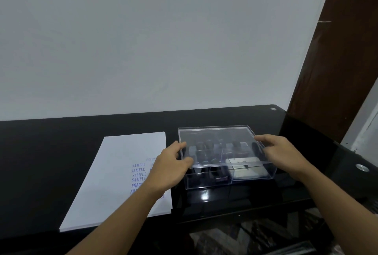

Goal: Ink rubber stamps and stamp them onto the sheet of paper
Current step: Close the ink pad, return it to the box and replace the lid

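The sheet of paper (122, 172) already carries blue prints, while the stamps (206, 152) lie inside the clear box (229, 179), whose lid (216, 142) the left hand (171, 164) and right hand (284, 152) grip at its two sides, so probably little remains.

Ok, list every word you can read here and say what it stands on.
"SAMPLE", four times, stacked, in blue on the sheet of paper.
"FRAG...", below those, cut off by the left hand.
Faint print above "SAMPLE": too blurred to read.
Label on the white ink pad inside the clear box: unreadable.
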Tool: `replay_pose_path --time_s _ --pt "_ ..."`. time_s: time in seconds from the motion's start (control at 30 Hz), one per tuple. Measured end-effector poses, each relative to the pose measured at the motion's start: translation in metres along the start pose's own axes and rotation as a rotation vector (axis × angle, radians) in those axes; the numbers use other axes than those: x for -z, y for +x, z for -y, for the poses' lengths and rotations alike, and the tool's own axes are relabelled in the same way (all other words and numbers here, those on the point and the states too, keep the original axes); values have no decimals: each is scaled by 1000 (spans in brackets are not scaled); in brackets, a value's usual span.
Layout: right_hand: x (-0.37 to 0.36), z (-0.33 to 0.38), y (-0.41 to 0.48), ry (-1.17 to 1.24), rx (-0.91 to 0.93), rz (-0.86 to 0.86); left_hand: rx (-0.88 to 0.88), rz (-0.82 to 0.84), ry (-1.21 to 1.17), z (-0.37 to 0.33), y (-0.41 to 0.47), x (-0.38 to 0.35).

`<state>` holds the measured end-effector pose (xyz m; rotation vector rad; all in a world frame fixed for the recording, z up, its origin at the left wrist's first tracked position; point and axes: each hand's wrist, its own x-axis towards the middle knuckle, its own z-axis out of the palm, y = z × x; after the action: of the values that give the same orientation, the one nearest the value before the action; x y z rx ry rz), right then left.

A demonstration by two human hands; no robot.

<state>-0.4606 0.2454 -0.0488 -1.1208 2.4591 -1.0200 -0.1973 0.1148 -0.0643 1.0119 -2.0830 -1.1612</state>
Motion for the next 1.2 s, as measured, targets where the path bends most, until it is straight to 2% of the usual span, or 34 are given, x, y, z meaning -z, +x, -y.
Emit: replay_pose_path --time_s 0.23,0.67,0.83,0.97,1.07,1.2 --pt "4 -7 4 -11 -7 -29 -80 -5 112 -5 -7 -2" --pt "3 6 -4 -199 70 -23 7 66 87 6 0 3" --pt "1 3 -5 -140 71 -15 -13 66 83 6 0 3" --pt "-3 0 -12 -74 160 7 -94 39 163 0 -2 -1" --pt "-8 -9 -21 -155 227 95 -195 91 265 0 -3 -7" --pt "-20 -14 -35 -276 244 178 -276 165 533 8 -7 -20"
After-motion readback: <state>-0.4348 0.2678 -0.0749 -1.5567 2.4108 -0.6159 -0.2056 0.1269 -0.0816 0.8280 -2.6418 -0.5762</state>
